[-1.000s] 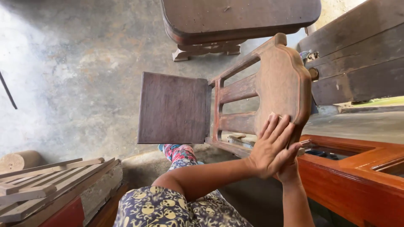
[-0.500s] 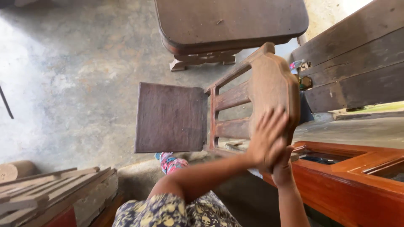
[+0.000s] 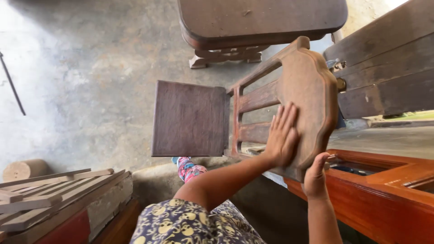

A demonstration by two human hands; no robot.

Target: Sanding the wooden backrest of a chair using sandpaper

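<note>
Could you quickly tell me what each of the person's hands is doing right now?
Left hand: open, palm flat against the brown carved wooden chair back.
Right hand: closed around that back's lower edge, thumb up.

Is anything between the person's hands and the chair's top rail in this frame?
Nothing visible. The left hand lies flat on the carved top rail of the wooden chair; whether anything is under its palm cannot be told. The right hand grips the rail's lower edge directly.

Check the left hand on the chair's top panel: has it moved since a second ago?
Yes. The left hand has slid along the carved top panel, away from its lower edge near the right hand and toward the panel's middle, nearer the chair's slats.
</note>
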